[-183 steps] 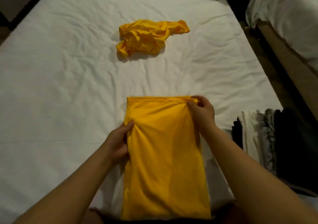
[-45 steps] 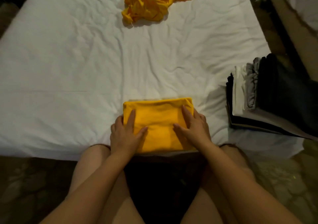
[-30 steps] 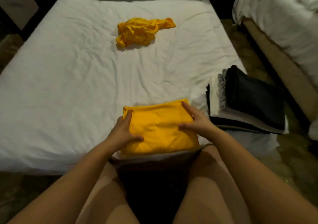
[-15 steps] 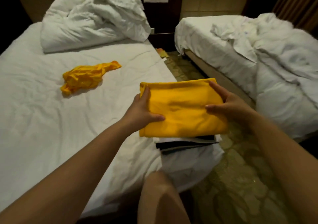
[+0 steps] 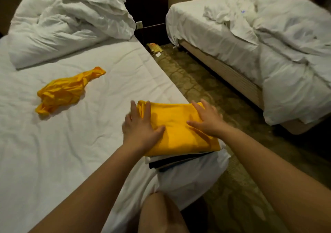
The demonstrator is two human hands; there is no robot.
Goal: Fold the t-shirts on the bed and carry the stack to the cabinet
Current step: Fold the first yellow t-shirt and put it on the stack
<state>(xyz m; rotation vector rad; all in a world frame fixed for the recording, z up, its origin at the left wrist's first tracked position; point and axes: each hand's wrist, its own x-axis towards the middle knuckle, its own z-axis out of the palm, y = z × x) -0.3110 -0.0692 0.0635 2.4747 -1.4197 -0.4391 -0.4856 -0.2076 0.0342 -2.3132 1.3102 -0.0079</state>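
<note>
Folded yellow t-shirt (image 5: 180, 127), a smooth rectangular pad, atop the stack (image 5: 179, 159) of dark and white garments at the corner of the bed (image 5: 53, 152). Left hand (image 5: 141, 125) and right hand (image 5: 207, 119) press flat on it, fingers spread. A crumpled yellow t-shirt (image 5: 66, 91) lies well apart on the wrinkled white sheet.

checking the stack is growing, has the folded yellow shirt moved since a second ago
Yes. The folded yellow shirt went rightward, from the sheet beside the stack of folded clothes onto its top.
</note>
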